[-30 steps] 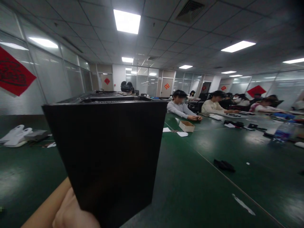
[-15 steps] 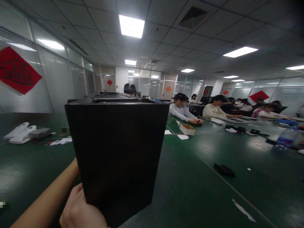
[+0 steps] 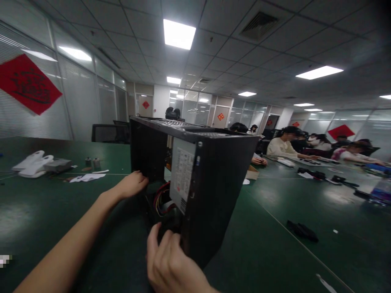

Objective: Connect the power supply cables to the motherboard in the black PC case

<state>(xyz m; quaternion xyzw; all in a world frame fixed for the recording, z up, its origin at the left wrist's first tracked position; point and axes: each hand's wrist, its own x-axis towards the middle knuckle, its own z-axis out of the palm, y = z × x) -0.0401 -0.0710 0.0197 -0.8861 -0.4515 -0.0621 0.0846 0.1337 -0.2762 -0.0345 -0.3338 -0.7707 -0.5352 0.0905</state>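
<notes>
Showing only now: wires [image 3: 156,199] inside the black case [image 3: 214,191]

The left forearm [image 3: 76,236] was stretched forward, the left hand [image 3: 134,184] extended; the right hand [image 3: 175,260] was held nearer, fingers [image 3: 164,249] bent.

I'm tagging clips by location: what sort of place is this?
Probably a shared office workroom: an open computer case, a large green table with people along it, and glass partitions.
</notes>
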